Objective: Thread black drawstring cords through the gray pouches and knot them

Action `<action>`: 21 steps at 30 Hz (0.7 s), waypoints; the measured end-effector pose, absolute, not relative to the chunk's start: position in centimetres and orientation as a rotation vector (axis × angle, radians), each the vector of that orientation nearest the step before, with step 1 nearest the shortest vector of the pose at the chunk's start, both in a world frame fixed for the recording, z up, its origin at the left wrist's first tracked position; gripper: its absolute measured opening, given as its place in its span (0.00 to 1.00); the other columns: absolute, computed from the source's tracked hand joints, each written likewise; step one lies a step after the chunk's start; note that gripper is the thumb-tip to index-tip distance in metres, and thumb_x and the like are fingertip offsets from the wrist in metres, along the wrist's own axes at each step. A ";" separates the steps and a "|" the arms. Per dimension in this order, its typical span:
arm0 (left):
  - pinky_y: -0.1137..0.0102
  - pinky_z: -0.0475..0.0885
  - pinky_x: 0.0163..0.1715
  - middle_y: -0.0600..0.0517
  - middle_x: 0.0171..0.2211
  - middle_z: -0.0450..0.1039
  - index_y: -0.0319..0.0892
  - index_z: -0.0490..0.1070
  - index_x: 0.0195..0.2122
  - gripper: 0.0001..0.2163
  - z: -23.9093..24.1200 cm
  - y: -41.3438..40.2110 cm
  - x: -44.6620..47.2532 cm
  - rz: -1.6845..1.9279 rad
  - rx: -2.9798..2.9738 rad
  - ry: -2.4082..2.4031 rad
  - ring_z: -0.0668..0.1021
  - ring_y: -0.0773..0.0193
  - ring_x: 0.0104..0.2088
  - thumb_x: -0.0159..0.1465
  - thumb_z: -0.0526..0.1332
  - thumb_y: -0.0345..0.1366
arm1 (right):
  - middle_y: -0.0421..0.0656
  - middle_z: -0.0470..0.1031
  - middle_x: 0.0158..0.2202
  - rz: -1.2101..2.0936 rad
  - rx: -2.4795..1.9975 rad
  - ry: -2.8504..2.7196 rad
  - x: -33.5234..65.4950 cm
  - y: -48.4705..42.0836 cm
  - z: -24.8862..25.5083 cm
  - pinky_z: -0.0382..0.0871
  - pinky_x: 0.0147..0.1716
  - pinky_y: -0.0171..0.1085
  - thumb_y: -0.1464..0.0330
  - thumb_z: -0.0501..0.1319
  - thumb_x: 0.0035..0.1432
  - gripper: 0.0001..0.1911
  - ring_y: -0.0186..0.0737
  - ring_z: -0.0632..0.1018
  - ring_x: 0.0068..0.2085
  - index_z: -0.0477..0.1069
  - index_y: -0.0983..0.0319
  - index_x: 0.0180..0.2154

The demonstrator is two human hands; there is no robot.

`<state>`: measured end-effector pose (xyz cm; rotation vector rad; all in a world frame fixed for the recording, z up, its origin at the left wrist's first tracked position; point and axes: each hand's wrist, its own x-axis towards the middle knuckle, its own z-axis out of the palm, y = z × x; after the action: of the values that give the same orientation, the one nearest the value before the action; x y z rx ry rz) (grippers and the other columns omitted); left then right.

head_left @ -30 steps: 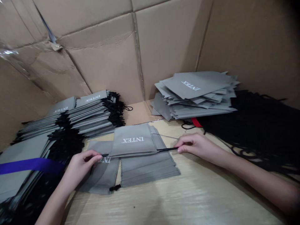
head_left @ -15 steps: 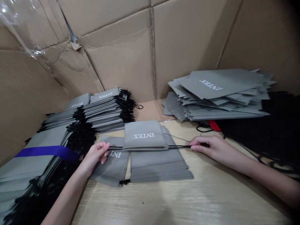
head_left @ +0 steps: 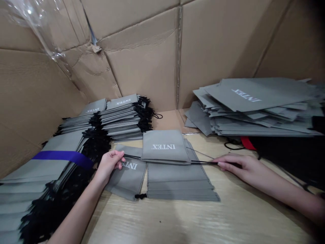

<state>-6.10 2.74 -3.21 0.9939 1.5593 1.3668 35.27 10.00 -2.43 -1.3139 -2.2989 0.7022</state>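
A small grey INTEX pouch [head_left: 165, 145] lies on top of a short stack of grey pouches [head_left: 177, 183] on the wooden table. A black drawstring [head_left: 200, 163] runs through the pouch's near edge and sticks out on both sides. My left hand [head_left: 110, 162] pinches the cord's left end, over another grey pouch [head_left: 127, 178]. My right hand [head_left: 240, 166] pinches the right end, and the cord is pulled straight between the two hands.
Stacks of corded grey pouches [head_left: 119, 115] lie at the back left, and one bundle has a purple band [head_left: 63, 156]. A loose pile of flat grey pouches [head_left: 254, 105] sits at the back right above black cords [head_left: 291, 156]. Cardboard walls [head_left: 152, 51] close in the table.
The view has shifted, so everything sits further right in the picture. Both hands have drawn apart a little and the cord shows longer on each side of the pouch.
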 end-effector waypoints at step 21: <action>0.76 0.74 0.21 0.54 0.20 0.75 0.42 0.55 0.26 0.14 -4.1 2.8 -5.8 1.563 0.837 1.523 0.77 0.69 0.18 0.56 0.63 0.39 | 0.49 0.79 0.35 0.695 -1.328 -2.289 34.7 9.7 -1.8 0.71 0.39 0.42 0.54 0.54 0.53 0.20 0.52 0.77 0.38 0.77 0.60 0.31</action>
<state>-5.82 2.83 -4.09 0.8375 1.5232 1.5627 34.66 9.72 -1.85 -1.3284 -2.2888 0.6945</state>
